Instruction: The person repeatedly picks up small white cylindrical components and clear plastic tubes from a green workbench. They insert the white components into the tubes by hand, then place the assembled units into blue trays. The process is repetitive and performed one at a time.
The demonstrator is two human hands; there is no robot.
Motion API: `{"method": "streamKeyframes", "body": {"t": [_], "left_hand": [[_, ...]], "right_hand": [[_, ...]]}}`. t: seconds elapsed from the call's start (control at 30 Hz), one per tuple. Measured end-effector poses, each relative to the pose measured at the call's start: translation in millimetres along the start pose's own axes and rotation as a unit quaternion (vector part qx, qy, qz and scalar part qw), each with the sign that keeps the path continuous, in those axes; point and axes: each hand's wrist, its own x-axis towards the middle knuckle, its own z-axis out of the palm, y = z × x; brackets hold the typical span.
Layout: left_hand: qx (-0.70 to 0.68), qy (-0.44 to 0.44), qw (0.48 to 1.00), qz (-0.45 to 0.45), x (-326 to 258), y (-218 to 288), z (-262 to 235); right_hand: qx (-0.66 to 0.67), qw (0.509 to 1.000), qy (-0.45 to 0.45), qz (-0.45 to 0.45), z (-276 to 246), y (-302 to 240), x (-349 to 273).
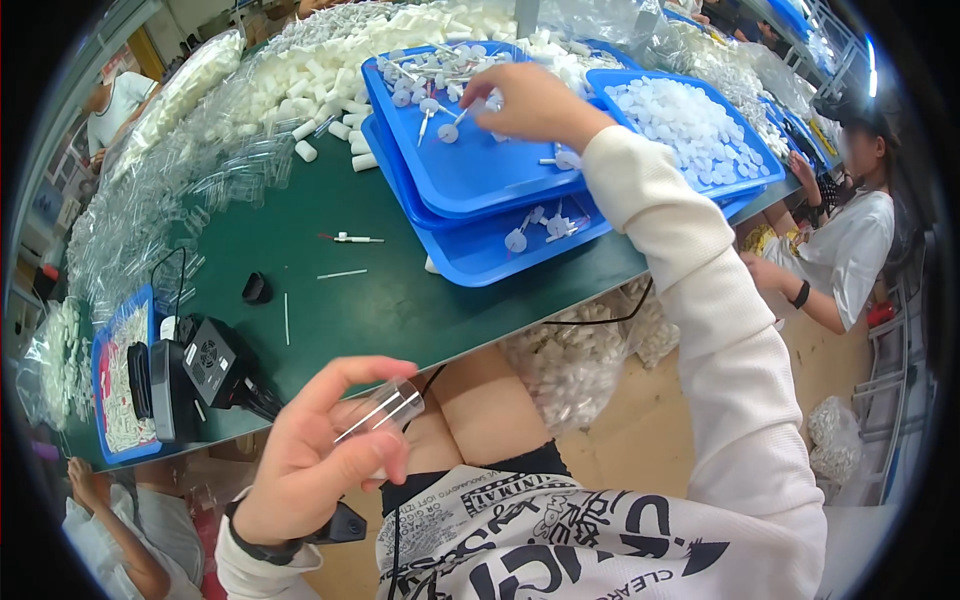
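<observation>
My left hand (pixel 322 452), low in the middle, holds a short clear plastic tube (pixel 388 408) between thumb and fingers. The tube is tilted, and my palm hides its lower end. Farther off, my right hand (pixel 535 105) reaches over the upper blue tray (pixel 480 185), its fingers curled round a white disc piece (pixel 494 100). Around those fingertips lie several white discs on thin stems (pixel 428 106). Beneath sits a second blue tray (pixel 470 262) with a few similar pieces (pixel 557 226) in it.
A blue tray of loose translucent white discs (pixel 680 125) stands at the right. White cylinders (pixel 300 85) and clear tubes (pixel 150 210) heap up on the green table (pixel 330 290). A small black fan unit (pixel 212 360) stands at the left. A person (pixel 840 235) sits to the right.
</observation>
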Motion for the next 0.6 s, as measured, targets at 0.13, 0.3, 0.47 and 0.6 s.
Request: {"method": "streamKeyframes", "body": {"t": [0.13, 0.3, 0.47, 0.6], "left_hand": [[-0.03, 0.081, 0.994, 0.073, 7.0, -24.5, -2.6], [-0.044, 0.142, 0.975, 0.166, 26.4, -46.4, -1.4], [-0.076, 0.123, 0.975, 0.168, 37.1, -63.0, 5.5], [-0.108, 0.123, 0.973, 0.165, 40.0, -69.2, 2.3]], "right_hand": [[0.12, 0.988, 0.098, 0.003, -20.3, -15.6, -15.5], [0.464, 0.878, 0.115, 0.033, -42.8, -99.4, -103.3], [0.507, 0.86, 0.061, 0.006, -4.2, -141.6, -173.2], [0.611, 0.785, 0.09, 0.06, 10.6, -143.5, -182.6]]}}
